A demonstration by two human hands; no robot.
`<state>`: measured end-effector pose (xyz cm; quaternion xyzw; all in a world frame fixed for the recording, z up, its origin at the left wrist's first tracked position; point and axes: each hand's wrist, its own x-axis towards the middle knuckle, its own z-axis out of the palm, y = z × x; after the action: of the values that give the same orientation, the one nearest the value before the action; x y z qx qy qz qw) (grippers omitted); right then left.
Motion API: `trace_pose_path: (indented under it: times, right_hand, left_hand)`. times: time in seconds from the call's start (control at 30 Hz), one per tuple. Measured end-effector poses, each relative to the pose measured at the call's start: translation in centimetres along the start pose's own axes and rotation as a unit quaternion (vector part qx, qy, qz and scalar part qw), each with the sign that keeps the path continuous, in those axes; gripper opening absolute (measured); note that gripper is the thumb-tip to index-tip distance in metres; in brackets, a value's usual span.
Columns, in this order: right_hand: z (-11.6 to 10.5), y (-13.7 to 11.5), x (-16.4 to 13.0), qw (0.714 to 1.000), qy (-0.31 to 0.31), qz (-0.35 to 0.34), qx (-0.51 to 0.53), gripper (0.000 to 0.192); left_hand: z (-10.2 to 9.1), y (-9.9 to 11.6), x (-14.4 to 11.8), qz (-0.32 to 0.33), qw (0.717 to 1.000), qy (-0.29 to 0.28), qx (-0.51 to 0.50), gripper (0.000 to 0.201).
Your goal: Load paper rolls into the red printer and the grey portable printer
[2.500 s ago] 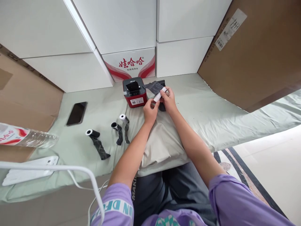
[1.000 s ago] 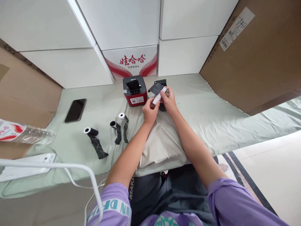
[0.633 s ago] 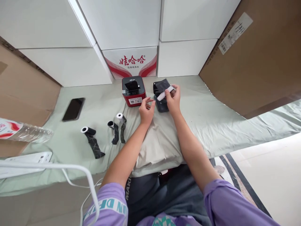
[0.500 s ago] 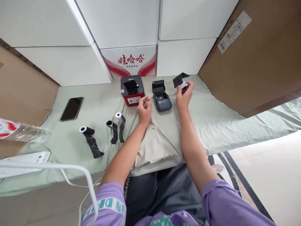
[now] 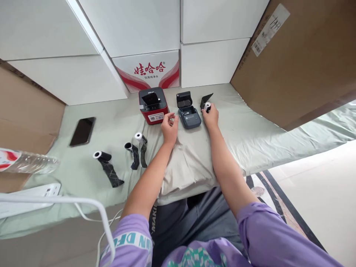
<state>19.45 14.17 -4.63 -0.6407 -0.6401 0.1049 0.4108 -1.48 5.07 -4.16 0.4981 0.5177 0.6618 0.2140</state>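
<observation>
Fingers and thumb of the right hand (image 5: 210, 116) were closed round a small cylindrical roll with a white end and dark wrapping (image 5: 207, 106). I had that end facing the camera, and behind it a thin, bent black sheet (image 5: 206, 98) stood up, which I took for the loose tail. The roll sat just right of a compact blue-grey plastic device with its hinged lid raised (image 5: 190, 120); I could not tell whether it touched the pale green cloth (image 5: 236, 126).

The left hand (image 5: 169, 128) was loosely curled, the gap between thumb and fingertips narrow, with nothing visible in it. It was between that device and a boxy red-and-black machine with a white label (image 5: 152, 107), seeming close to the latter's corner. Three dark rolls with trailing strips (image 5: 104, 157) lay well apart to the left.

For this hold, I judged a light pinch along the roll's sides best: firm enough to stop it unwinding, soft enough not to crush it. The tail wanted to stay free of the palm, uncreased, and the knuckles clear of the raised lid.
</observation>
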Motion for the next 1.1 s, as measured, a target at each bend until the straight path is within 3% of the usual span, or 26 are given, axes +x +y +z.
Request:
trace_pose_path:
  times: [0.1,0.3,0.4,0.5,0.67,0.77,0.87,0.97,1.03,1.1]
  right_hand:
    - [-0.2,-0.4,0.0,0.998,0.021,0.053,-0.002,0.033]
    - [0.3,-0.8,0.0,0.994,0.024,0.094,-0.043,0.033]
    - [-0.5,-1.6,-0.2,0.995,0.036,0.076,-0.048,0.050]
    - [-1.6,-2.8,-0.6,0.995,0.073,0.014,-0.063,0.063]
    - [-1.8,-3.6,-1.2,0.997,-0.018,0.008,-0.079,0.059]
    - [-1.2,-3.1,-1.1,0.998,-0.015,0.020,-0.055,0.058]
    - [-0.8,-2.4,-0.6,0.999,0.030,0.009,0.005,0.055]
    - [-0.5,-2.2,0.1,0.988,0.080,-0.012,0.134,0.059]
    - [-0.3,-2.6,0.4,0.959,0.086,-0.019,0.268,0.063]
    - [-0.3,-3.5,0.3,0.910,0.057,0.000,0.411,0.061]
  left_hand:
    - [0.0,0.2,0.0,0.004,1.000,0.004,0.012,0.044]
    - [0.0,0.2,0.0,0.001,1.000,-0.003,0.010,0.046]
    - [0.1,0.1,0.1,-0.002,1.000,-0.005,0.007,0.045]
    - [0.1,0.1,0.1,0.001,1.000,-0.002,0.005,0.043]
    - [0.0,0.2,0.0,0.003,1.000,-0.005,0.008,0.035]
    - [0.0,0.1,0.1,-0.008,1.000,0.000,0.013,0.032]
    - [0.0,0.1,0.1,-0.011,1.000,0.003,0.006,0.027]
    - [0.0,0.1,0.0,-0.013,1.000,-0.001,-0.002,0.024]
    - [0.0,0.0,0.1,-0.016,1.000,-0.003,-0.005,0.024]
    - [0.0,0.0,0.1,-0.015,1.000,-0.002,-0.007,0.024]
